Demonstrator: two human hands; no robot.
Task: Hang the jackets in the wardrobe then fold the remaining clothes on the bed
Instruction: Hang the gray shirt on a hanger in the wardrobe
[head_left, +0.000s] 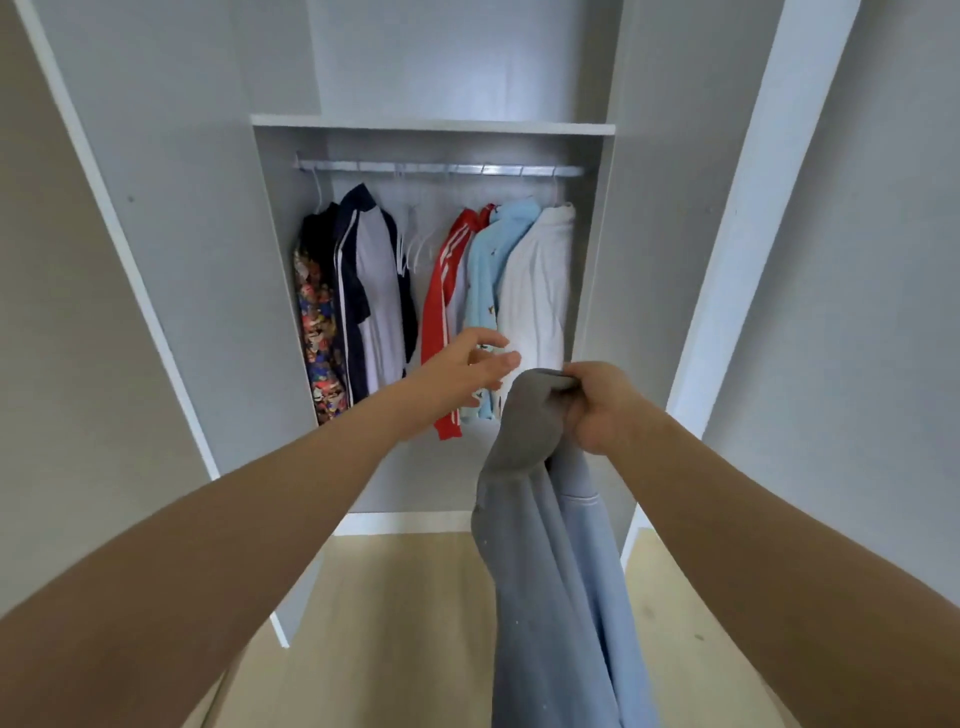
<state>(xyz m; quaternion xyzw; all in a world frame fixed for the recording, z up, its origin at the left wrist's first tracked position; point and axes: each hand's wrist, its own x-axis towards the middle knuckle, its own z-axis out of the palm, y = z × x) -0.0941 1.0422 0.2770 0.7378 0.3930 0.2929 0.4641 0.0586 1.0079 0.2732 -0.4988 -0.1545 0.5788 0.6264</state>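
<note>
**Hanging stage: partly complete**

Several garments (535, 291) already hang on the wardrobe (431, 127) rail (441, 169). Your right hand (597, 405) has its fingers (571, 382) clamped on a grey-blue jacket (545, 545), which dangles before the wardrobe, not yet hung. Your left hand (467, 371) is extended toward the garments, fingers apart, holding nothing. Bare hangers (415, 244) are available mid-rail. The bed is out of view, so folding is unverified.
</note>
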